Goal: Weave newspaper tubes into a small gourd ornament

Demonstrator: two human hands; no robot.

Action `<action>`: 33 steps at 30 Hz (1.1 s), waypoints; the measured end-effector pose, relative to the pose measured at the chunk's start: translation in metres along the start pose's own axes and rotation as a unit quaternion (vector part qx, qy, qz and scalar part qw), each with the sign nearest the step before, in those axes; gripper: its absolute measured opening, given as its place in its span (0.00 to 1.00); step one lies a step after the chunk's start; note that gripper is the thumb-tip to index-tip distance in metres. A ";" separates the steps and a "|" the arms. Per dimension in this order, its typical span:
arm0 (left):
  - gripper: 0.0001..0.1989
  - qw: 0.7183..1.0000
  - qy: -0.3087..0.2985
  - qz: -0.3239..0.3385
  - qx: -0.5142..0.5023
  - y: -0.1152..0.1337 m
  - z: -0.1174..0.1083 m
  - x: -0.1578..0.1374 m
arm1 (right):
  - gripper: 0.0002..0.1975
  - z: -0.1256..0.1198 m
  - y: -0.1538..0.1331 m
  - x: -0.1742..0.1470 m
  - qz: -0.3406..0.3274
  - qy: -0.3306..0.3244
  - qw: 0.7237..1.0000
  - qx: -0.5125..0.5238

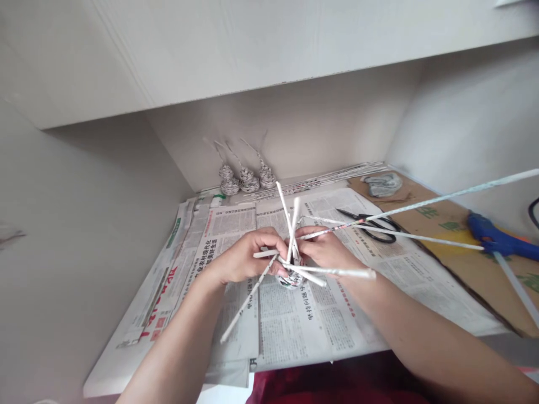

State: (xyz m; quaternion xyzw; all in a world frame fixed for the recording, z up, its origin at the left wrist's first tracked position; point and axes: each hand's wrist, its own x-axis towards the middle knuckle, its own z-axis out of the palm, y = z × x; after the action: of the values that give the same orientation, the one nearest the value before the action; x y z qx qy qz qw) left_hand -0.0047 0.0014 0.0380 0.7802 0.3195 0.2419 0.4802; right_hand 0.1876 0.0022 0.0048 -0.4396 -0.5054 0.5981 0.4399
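Pale surroundings in soft, diffuse light.
A broad white flat panel point(269, 42) overhangs a plain beige-grey back wall point(332, 120); a smooth grey left wall point(59, 241) and a pale grey right wall point(475, 123) flank a white flat-topped table point(105, 362), with dim shading beneath the panel's straight lower edge.

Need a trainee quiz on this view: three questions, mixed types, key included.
1. How many gourd-shaped woven pieces stand by the back wall?
2. True or false: the right hand grips the scissors.
3. Fill in: the blue tool rests on brown ____.

Key:
1. Three.
2. False; the scissors lie loose. The right hand, like the left hand, is at another woven piece.
3. Cardboard.
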 end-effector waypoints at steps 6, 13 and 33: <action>0.16 0.991 0.011 -0.046 -0.124 -0.003 0.006 0.001 | 0.03 -0.002 0.007 0.004 -0.012 -0.006 1.000 0.019; 0.16 0.978 0.073 -0.067 -0.182 -0.003 0.009 0.005 | 0.06 -0.001 0.003 0.003 -0.016 -0.017 0.999 0.044; 0.17 0.975 0.174 -0.049 -0.131 -0.009 0.014 0.009 | 0.06 -0.009 0.008 0.008 -0.038 -0.002 0.999 -0.026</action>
State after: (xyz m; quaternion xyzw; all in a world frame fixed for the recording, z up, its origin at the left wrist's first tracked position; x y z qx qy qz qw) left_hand 0.0085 0.0027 0.0244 0.6394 0.4020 0.3900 0.5268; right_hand 0.1935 0.0110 -0.0050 -0.4301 -0.5381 0.5682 0.4501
